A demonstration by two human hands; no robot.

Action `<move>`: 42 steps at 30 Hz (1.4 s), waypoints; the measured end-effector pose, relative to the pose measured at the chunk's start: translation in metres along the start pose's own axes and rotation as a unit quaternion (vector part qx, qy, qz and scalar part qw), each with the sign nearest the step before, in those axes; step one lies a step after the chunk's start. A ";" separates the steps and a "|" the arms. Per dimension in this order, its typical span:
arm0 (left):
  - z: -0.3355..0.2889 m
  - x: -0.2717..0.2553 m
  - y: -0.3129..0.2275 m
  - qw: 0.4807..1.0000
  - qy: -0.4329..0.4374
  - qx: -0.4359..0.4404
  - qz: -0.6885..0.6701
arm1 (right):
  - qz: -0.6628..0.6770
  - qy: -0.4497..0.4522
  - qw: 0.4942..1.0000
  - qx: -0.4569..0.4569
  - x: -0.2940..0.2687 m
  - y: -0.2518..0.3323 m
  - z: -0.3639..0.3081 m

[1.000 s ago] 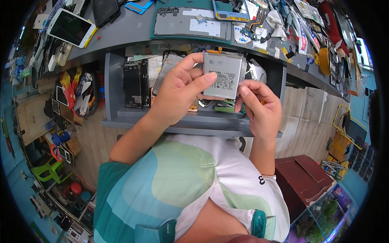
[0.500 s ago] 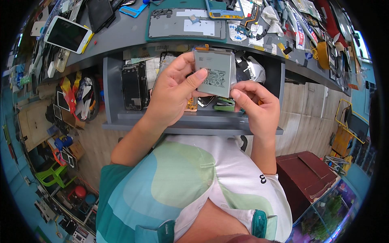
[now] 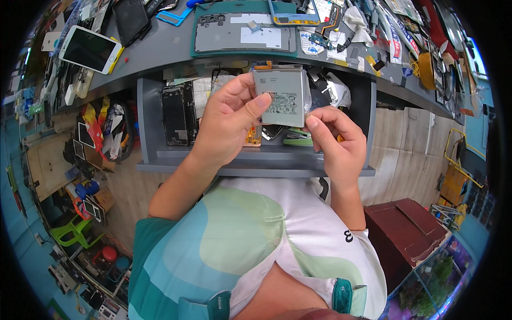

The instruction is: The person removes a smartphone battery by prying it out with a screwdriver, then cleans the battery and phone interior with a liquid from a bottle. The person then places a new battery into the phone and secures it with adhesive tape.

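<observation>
A flat grey phone battery (image 3: 282, 88) with printed markings and an orange flex connector at its top edge is held up over the open drawer (image 3: 256, 169). My left hand (image 3: 226, 120) grips its left side, thumb on the front and fingers behind. With thumb and forefinger, my right hand (image 3: 341, 141) pinches at the battery's lower right corner. A clear, film-like edge (image 3: 307, 93) shows along the right side; whether the fingers hold this film or the battery itself is hard to see. Below, in the drawer, lie a dark phone frame (image 3: 177, 114) and a green tool-like item (image 3: 297, 137).
Beyond the drawer, the grey desk holds a phone back panel (image 3: 218, 34) on a green mat, a white phone (image 3: 92, 49), a blue phone frame (image 3: 294, 13) and a yellow tape roll (image 3: 425, 72). A dark red box (image 3: 405, 232) stands at lower right.
The battery has tilted slightly more upright, its lower edge a little higher. My right hand has shifted very slightly with it; both hands keep their grip.
</observation>
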State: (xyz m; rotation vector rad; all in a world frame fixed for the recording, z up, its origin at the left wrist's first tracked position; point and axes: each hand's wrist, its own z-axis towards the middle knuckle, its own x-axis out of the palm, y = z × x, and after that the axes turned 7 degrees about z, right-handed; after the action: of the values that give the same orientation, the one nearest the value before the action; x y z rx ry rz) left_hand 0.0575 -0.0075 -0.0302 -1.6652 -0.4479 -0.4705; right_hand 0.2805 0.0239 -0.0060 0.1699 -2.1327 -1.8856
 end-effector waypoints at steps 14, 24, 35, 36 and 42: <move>0.000 0.003 0.002 0.997 0.024 -0.001 -0.067 | 0.097 0.032 0.995 0.019 -0.001 -0.011 0.003; -0.001 -0.005 0.007 0.999 0.045 -0.011 0.000 | -0.073 0.028 0.986 -0.144 0.003 0.012 0.021; -0.003 0.001 0.001 0.995 0.064 -0.057 -0.041 | -0.006 -0.033 0.998 -0.055 0.020 0.021 0.005; -0.003 0.003 0.000 0.996 0.050 -0.059 -0.043 | -0.071 -0.033 0.994 -0.072 0.022 0.026 0.003; -0.002 0.002 -0.004 0.991 0.099 -0.076 0.038 | -0.200 0.034 0.951 -0.234 0.032 0.029 0.006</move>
State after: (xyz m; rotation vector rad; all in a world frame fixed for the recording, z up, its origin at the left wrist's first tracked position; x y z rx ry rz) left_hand 0.0569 -0.0093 -0.0256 -1.7547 -0.2043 -0.6190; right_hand 0.2511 0.0248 0.0266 0.5878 -1.6307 -2.5094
